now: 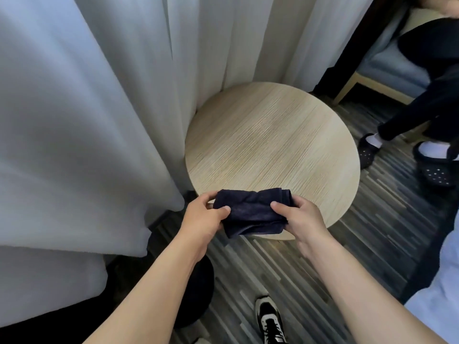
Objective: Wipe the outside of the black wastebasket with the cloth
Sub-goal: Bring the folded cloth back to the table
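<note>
The black wastebasket [198,291] sits on the floor low in my view, mostly hidden under my left forearm; I can make out only a dark rounded body, so I cannot tell which way its opening faces. The cloth [250,212], a dark navy folded towel, is up above it, its long axis running left to right between my hands over the near edge of the round wooden table [270,145]. My left hand [206,217] pinches the cloth's left end, thumb on top; my right hand [300,214] clamps the right end the same way. The basket lies below and toward me from the grip, on the left side, so I judge my left hand is nearer. White curtains [87,108] hang just beside it; another person's legs [422,115] are well apart on the right.
</note>
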